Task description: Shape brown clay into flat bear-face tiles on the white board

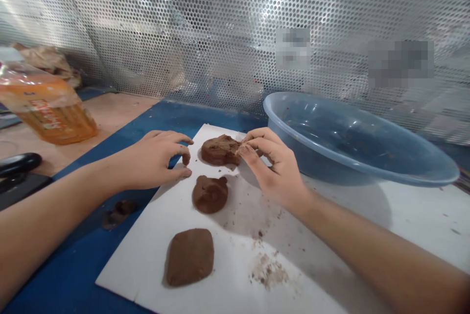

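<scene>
Three brown clay lumps lie in a row on a white board [235,279]. At the far lump [219,150] my right hand [273,167] pinches the right edge with closed fingertips. My left hand [156,159] rests on the board's left edge, curled, with a small bit of brown clay [186,158] at its fingertips. Below sits the middle lump [210,194], roundish with small bumps on top. A flattened, rounded-square lump [190,256] lies nearest me.
A blue plastic basin [352,142] stands at the right on the board's far side. The surface below is blue [73,265], with a clay smear [119,212]. An orange plastic bag [51,108] and a black object [18,164] lie at the left. Perforated metal [220,25] walls the back.
</scene>
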Action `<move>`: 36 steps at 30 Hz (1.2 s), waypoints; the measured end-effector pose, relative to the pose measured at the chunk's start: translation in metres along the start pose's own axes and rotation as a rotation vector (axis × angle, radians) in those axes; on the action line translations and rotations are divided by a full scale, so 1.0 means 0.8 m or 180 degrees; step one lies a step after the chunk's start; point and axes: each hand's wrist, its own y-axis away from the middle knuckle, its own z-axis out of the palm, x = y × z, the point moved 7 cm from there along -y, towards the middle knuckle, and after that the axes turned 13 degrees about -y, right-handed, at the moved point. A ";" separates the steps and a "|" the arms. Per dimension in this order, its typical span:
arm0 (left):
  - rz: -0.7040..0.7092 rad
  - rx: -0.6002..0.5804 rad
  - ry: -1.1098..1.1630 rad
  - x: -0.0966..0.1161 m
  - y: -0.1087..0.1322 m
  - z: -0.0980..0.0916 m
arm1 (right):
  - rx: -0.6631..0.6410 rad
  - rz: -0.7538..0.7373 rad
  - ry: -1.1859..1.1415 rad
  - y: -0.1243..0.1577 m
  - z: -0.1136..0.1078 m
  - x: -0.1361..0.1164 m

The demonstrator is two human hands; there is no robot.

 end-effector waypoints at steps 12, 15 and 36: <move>-0.0182 0.0544 0.0592 -0.002 0.004 -0.037 | -0.0067 -0.0203 -0.0003 0.005 0.012 -0.019; -0.0136 0.0522 0.0519 0.001 0.005 -0.037 | -0.0135 -0.0271 0.0001 0.004 0.014 -0.022; 0.0422 -0.0066 0.0049 0.030 0.007 -0.003 | -0.0199 -0.0205 0.0039 0.007 0.014 -0.018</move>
